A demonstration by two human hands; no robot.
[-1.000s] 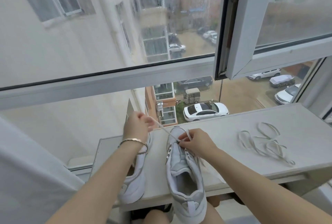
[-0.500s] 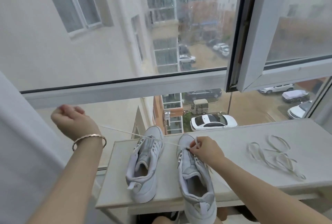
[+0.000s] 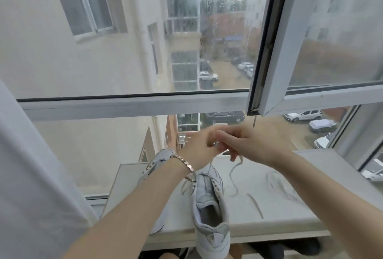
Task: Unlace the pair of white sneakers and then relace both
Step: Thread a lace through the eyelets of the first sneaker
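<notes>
Two white sneakers stand on a pale window ledge. The right sneaker points away from me, heel over the ledge's front edge. My left forearm hides most of the left sneaker. Both hands meet in the air above the right sneaker's toe. My left hand and my right hand both pinch the white lace, which runs down to the sneaker's front eyelets with a loose end dangling over the ledge. A second loose lace lies blurred on the ledge to the right.
A window frame runs across behind the ledge. An open sash hangs inward just above and right of my hands. A white curtain covers the left side. Dark shoes sit under the ledge.
My left hand swung from far left back to the middle. My right hand lifted off the right sneaker. Both now hold the lace together above the toe. The camera tilted up.
</notes>
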